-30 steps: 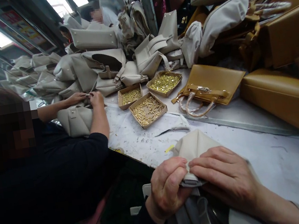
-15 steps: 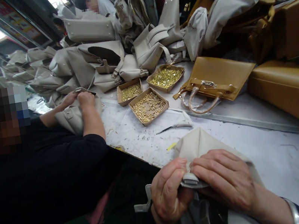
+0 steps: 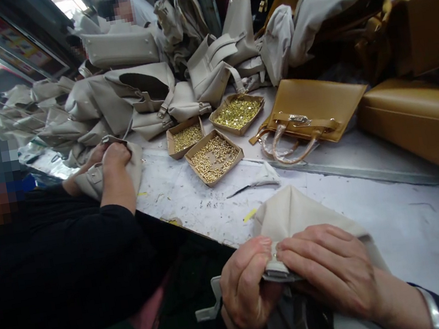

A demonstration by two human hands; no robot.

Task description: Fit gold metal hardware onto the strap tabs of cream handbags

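A pale grey-beige handbag (image 3: 293,205) lies at the near edge of the table, partly over it. Both hands grip its upper edge. My left hand (image 3: 247,285) is closed on the left of a small strap tab, with the thumb underneath. From the right, my right hand (image 3: 331,269) presses its fingertips on the same edge, the thumb hidden below. Between the two hands shows the folded end of the tab, with a small metal stud just above it. A loose strap (image 3: 210,302) sticks out left of my left hand. The bag's dark opening faces me.
Cardboard trays (image 3: 214,157) of small gold metal parts stand mid-table. A thin pointed tool with a white-wrapped handle (image 3: 261,177) lies nearer. A tan handbag (image 3: 310,108) rests at right. Pale bags (image 3: 121,46) are piled behind. At left, a co-worker's hand (image 3: 116,156) is inside another pale bag.
My hands stay on the bag's edge; the tab between them has tipped slightly. The co-worker's hand has gone deeper into their bag. The whole view has shifted a little.
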